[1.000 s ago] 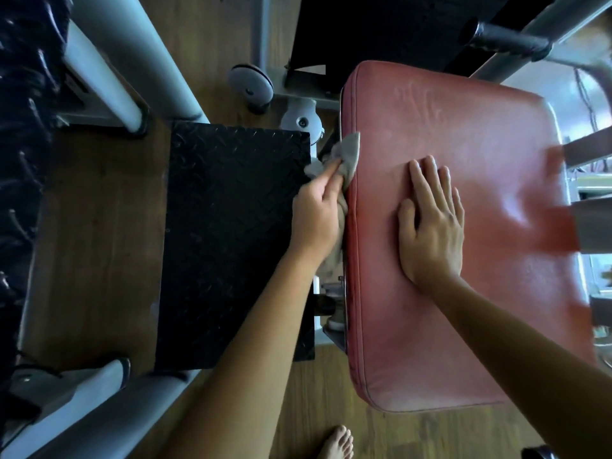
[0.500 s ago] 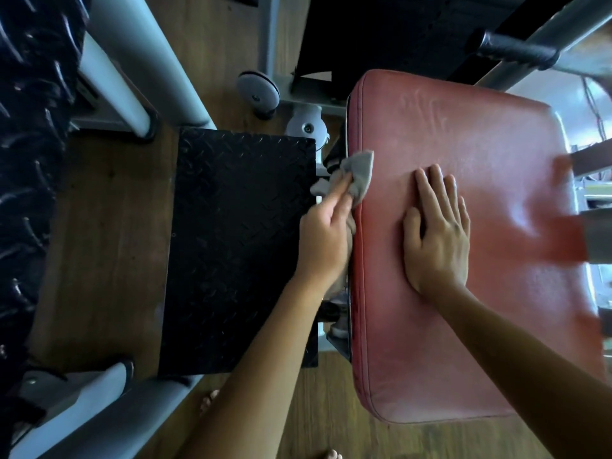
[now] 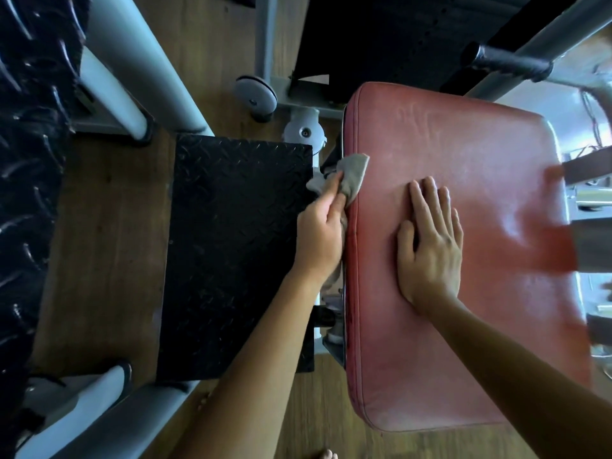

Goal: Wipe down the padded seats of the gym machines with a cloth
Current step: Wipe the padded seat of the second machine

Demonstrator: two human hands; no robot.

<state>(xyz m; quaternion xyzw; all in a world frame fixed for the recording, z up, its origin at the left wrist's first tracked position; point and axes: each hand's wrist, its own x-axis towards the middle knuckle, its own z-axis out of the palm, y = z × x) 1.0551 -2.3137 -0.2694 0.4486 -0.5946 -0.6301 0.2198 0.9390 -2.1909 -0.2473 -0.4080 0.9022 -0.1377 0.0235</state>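
Note:
A red padded seat (image 3: 447,326) fills the right half of the head view. My left hand (image 3: 319,233) grips a grey cloth (image 3: 352,175) and holds it against the seat's left side edge; part of the cloth hangs below the hand beside the pad. Flat on top of the seat lies my right hand (image 3: 429,246), fingers straight and together, pointing away from me.
A black diamond-plate footplate (image 3: 231,253) lies left of the seat on the wooden floor (image 3: 99,243). Grey frame tubes (image 3: 142,67) run at the upper left and lower left. A black-gripped handle bar (image 3: 510,62) crosses above the seat.
My left hand and the cloth have stayed at the seat's left edge, shifting slightly along it. The right hand has kept its place on the pad. The view has drifted a little.

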